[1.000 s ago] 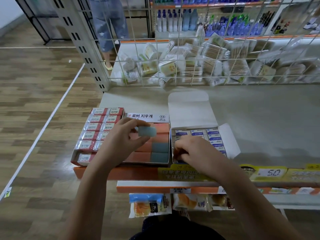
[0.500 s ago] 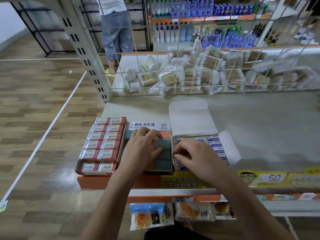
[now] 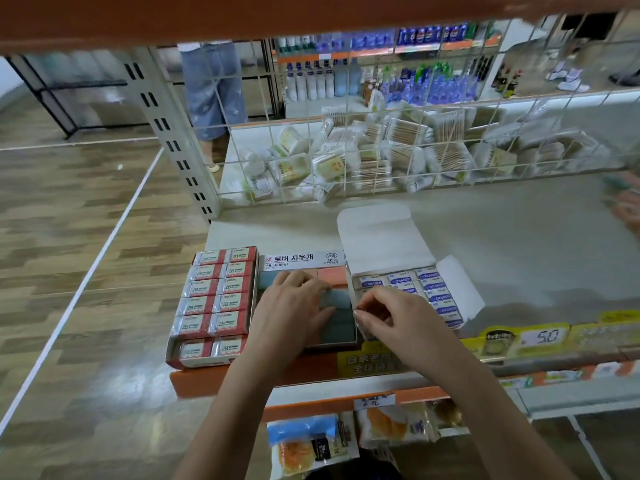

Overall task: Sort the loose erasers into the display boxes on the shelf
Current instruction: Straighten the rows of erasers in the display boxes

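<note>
On shelf (image 3: 519, 237), left hand (image 3: 291, 313) presses flat on "로버 지우개" box (image 3: 301, 261); right hand (image 3: 398, 317) fingers pinch "ERASER" box (image 3: 436, 292) edge.

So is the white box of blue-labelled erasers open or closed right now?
Open: the white box has its lid flap folded up and back, leaving the erasers exposed.

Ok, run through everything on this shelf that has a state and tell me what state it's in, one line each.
Red box: open, rows full of wrapped erasers.
Middle box: open, holds blue and orange erasers.
White box: lid flipped up, partly filled.
Blue eraser: lying in the middle box under the fingers.
Left hand: fingers flat, pressing the blue eraser.
Right hand: fingers curled at the white box's near corner; grip unclear.
</note>
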Demonstrator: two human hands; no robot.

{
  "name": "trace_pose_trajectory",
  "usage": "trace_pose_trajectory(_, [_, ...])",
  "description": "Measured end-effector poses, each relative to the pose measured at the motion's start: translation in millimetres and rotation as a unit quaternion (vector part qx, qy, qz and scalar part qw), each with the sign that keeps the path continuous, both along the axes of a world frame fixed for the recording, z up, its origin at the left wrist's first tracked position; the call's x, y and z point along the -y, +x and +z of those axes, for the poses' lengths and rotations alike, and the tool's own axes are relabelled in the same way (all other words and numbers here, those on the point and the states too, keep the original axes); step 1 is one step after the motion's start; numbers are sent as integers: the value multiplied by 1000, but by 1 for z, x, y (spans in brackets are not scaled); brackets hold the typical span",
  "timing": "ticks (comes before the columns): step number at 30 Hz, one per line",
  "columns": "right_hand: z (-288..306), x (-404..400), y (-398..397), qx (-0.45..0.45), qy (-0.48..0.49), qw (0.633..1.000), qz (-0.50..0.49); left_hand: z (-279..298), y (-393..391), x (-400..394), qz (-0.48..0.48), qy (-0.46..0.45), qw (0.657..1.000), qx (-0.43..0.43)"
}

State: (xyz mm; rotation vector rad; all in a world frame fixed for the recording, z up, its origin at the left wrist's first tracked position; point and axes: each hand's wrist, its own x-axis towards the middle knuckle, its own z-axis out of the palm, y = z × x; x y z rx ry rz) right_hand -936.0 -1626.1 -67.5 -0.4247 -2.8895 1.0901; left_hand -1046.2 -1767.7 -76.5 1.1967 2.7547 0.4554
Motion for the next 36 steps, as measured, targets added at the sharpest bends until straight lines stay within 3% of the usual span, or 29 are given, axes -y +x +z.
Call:
trace_pose_trajectory(14, [3, 21, 2, 6, -27, 995, -97, -14, -9, -7, 13, 36, 998, -43])
trace_pose_trajectory(19, [7, 11, 6, 8, -45, 996, -80, -7, -13, -10, -9, -18, 999, -50])
trace_pose_trajectory(23, [18, -24, 16, -29, 39, 996, -69, 28, 1, -34, 18, 65, 994, -84])
trace_pose_trajectory(28, [30, -98, 58, -51, 196, 976, -76, 42, 49, -117, -79, 69, 988, -109])
trace_pose_trajectory(32, [30, -169, 115, -5, 276, 955, -112, 31, 108, -202, -135, 70, 983, -102])
trace_pose_trajectory(36, [23, -237, 171, 54, 290, 943, -154, 21, 162, -283, -183, 74, 977, -77])
